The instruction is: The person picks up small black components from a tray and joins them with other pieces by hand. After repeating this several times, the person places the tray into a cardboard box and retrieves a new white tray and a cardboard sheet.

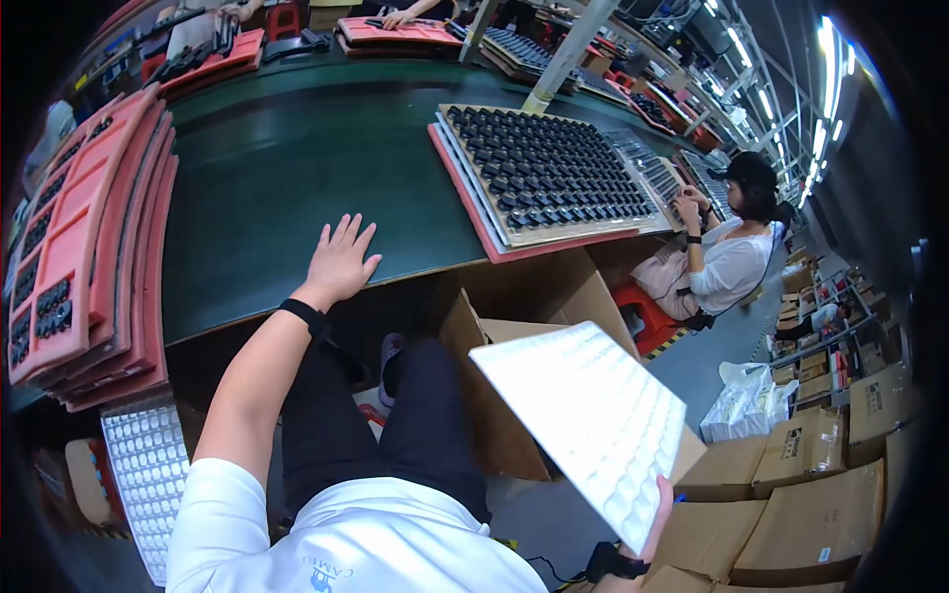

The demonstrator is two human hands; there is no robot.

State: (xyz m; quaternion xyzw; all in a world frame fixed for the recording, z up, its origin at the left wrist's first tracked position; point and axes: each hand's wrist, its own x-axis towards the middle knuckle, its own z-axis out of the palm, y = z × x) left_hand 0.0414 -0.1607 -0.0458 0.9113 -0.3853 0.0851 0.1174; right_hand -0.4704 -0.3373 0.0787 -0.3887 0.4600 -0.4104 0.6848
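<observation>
My left hand (341, 259) lies palm down near the front edge of the green work table (297, 148), fingers spread and holding nothing. Low on the right, my right hand (660, 514) grips the lower corner of a white plastic tray (583, 400) with rows of moulded pockets; most of its fingers are hidden behind the tray. The tray is tilted, its far end over an open cardboard box (539, 287) beside my legs. No parts show in its pockets. Beyond, on the table, a tray of small black parts (554, 168) rests on a red foam sheet (465, 198).
A tall stack of red foam trays (109, 277) with black parts stands at the left. Below it leans another white pocketed tray (148, 474). A seated co-worker (732, 227) handles parts at the right. Cardboard cartons (811, 524) fill the lower right. A metal post (568, 59) rises behind.
</observation>
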